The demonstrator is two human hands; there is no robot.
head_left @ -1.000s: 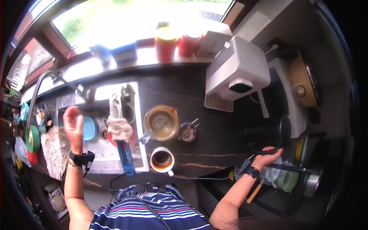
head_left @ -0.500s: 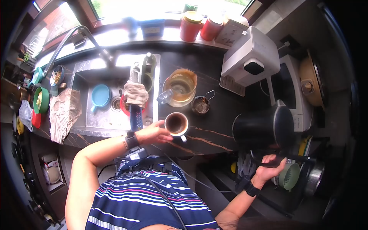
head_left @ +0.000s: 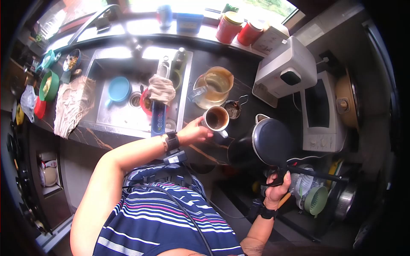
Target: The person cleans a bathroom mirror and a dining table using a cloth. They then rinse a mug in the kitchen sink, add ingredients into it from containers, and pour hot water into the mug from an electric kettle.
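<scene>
My left hand (head_left: 195,131) is closed on a white mug (head_left: 222,133) that holds dark brown liquid; the mug tilts slightly over the dark counter. My right hand (head_left: 277,187) is wrapped round the handle of a black electric kettle (head_left: 273,143), whose lid faces me. The kettle is just right of the mug, and the two are apart. Behind the mug stand a small metal strainer (head_left: 232,110) with dark grounds in it and a glass jug (head_left: 218,81) with a brownish stain inside.
The sink (head_left: 102,123) at left holds a blue cup (head_left: 118,88). A brown cloth (head_left: 161,89) hangs over the sink caddy, and another cloth (head_left: 74,106) lies left. A white appliance (head_left: 286,70) and a microwave (head_left: 318,111) stand right. A green colander (head_left: 316,201) sits below.
My right hand has brought the kettle left, closer to the mug, and its lid now faces me more. My left hand has moved the mug away from me toward the strainer.
</scene>
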